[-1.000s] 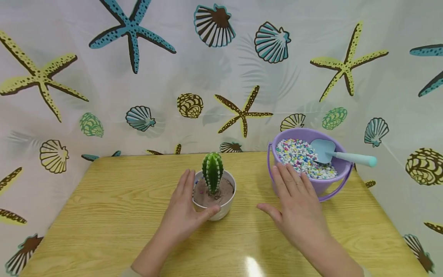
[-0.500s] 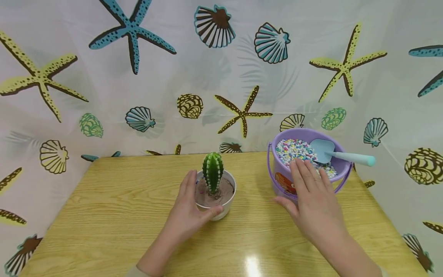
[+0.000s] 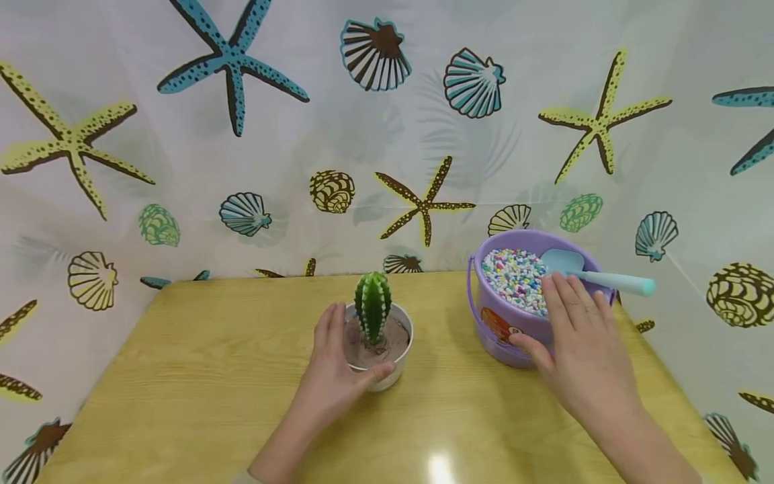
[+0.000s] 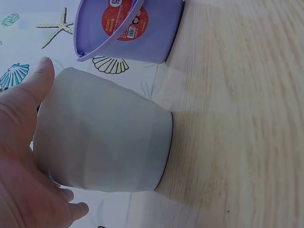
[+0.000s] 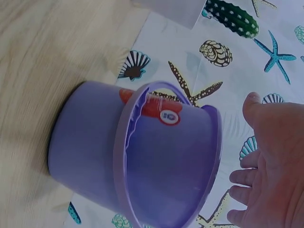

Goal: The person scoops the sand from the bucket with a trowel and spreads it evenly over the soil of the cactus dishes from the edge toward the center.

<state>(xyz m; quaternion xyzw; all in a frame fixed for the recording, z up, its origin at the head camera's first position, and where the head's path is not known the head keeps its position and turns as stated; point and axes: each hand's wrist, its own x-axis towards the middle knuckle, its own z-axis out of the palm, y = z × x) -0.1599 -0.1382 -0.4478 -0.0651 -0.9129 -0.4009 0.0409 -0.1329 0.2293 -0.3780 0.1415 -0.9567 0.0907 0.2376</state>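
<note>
Currently, the left hand [image 3: 332, 383] reaches round a white flowerpot [image 4: 104, 137] in the middle of the head frame, its thumb across the front of the pot and its fingers along the left side of the rim; I cannot tell whether it grips the pot. A ribbed green cactus [image 3: 372, 306] stands upright in the pot, rooted in brownish soil [image 3: 394, 339].

The right hand [image 3: 586, 363], at lower right of the head frame, is free, its fingers extended and holding nothing. It covers part of a purple bucket [image 5: 161, 166] there, while the right wrist view shows a gap between the hand and the rim. The bucket is filled with multicoloured pebbles [image 3: 514, 275]; on them rests the blade of a pale blue toy shovel [image 3: 617, 281], its handle sticking out over the right side of the rim. A purple bail handle [image 5: 122, 161] hangs down in front, and a red label [image 5: 161, 111] marks the wall.

Pot and bucket both sit on a wood-grain worktop [image 3: 230, 376], well apart. Behind, across the upper frame, hangs a white cloth [image 3: 290, 141] printed with starfish and seashells.
</note>
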